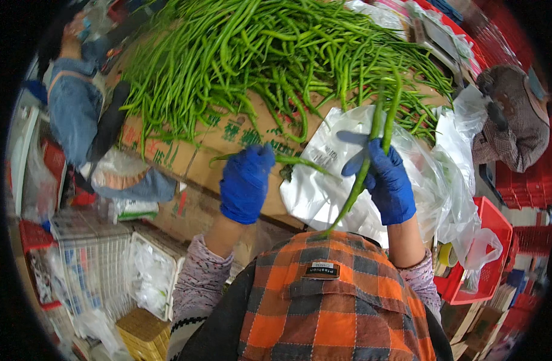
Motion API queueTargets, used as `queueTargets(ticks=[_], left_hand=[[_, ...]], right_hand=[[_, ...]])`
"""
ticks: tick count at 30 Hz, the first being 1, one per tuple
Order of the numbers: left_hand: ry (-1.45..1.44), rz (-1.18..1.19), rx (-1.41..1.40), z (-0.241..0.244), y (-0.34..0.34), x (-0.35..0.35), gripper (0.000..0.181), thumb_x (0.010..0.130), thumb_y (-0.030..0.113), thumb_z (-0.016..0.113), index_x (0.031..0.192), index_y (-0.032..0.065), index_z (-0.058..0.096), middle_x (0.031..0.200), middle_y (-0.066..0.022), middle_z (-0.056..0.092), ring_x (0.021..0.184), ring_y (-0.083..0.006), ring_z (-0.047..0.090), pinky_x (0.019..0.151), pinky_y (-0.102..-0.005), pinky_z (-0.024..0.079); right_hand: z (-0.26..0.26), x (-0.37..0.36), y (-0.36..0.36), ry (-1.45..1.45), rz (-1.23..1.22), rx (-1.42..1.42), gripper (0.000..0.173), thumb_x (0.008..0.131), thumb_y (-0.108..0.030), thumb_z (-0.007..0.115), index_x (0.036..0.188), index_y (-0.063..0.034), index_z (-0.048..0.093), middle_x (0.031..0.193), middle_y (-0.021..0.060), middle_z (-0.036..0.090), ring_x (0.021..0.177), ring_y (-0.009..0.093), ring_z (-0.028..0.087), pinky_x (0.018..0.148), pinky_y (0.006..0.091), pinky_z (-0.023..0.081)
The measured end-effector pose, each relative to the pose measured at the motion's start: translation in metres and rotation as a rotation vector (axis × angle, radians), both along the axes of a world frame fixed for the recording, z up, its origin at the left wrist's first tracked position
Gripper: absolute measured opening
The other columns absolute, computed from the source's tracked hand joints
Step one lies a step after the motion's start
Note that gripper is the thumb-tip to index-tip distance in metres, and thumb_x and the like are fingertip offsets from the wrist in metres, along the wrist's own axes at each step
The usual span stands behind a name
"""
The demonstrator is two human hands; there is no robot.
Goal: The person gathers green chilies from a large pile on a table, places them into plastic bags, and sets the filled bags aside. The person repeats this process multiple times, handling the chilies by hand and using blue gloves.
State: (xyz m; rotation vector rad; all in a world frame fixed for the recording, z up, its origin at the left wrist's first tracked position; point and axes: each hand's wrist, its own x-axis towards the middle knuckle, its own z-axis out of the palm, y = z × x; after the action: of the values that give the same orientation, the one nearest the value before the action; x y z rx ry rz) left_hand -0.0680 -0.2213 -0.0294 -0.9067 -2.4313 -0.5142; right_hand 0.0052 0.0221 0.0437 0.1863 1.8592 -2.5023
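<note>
My left hand (247,185), in a blue glove, is closed around a long green chili pepper (298,160) that sticks out on both sides. Blue-gloved too, my right hand (390,182) grips several long green peppers (357,184); some point up and one slants down toward my apron. The index and middle fingers of that hand stretch to the left. Past both hands, a large heap of long green peppers (276,49) spreads over flattened cardboard (213,153) with printed writing. Beneath my right hand lies a silvery plastic sheet (303,192) beside a clear plastic bag (443,198).
A person in blue clothing (73,113) is at the left edge of the heap; another in a brown checked garment (522,126) is at the right. White crates (82,266) stand lower left, a red basket (477,289) lower right. A scale-like device (438,43) sits upper right.
</note>
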Motion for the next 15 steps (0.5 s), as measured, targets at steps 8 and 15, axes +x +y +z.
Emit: queueTargets(ticks=[8, 15], left_hand=[[-0.556, 0.655, 0.390, -0.041, -0.103, 0.074, 0.018, 0.090, 0.014, 0.054, 0.105, 0.0051, 0.058, 0.088, -0.0174, 0.064, 0.074, -0.0302, 0.064, 0.063, -0.0370, 0.049], [-0.720, 1.449, 0.128, -0.114, -0.234, 0.228, 0.027, 0.087, 0.030, 0.056, 0.100, 0.0071, 0.059, 0.087, -0.0231, 0.064, 0.080, -0.0418, 0.061, 0.069, -0.0510, 0.048]], right_hand=[[-0.011, -0.003, -0.020, 0.062, 0.063, -0.177, 0.035, 0.093, -0.019, 0.052, 0.117, 0.0061, 0.051, 0.108, 0.0213, 0.063, 0.061, 0.007, 0.048, 0.053, 0.0183, 0.036], [-0.021, -0.019, -0.048, -0.026, 0.302, -0.107, 0.040, 0.096, -0.023, 0.049, 0.120, 0.0089, 0.050, 0.093, 0.0154, 0.065, 0.055, 0.004, 0.039, 0.049, 0.0167, 0.031]])
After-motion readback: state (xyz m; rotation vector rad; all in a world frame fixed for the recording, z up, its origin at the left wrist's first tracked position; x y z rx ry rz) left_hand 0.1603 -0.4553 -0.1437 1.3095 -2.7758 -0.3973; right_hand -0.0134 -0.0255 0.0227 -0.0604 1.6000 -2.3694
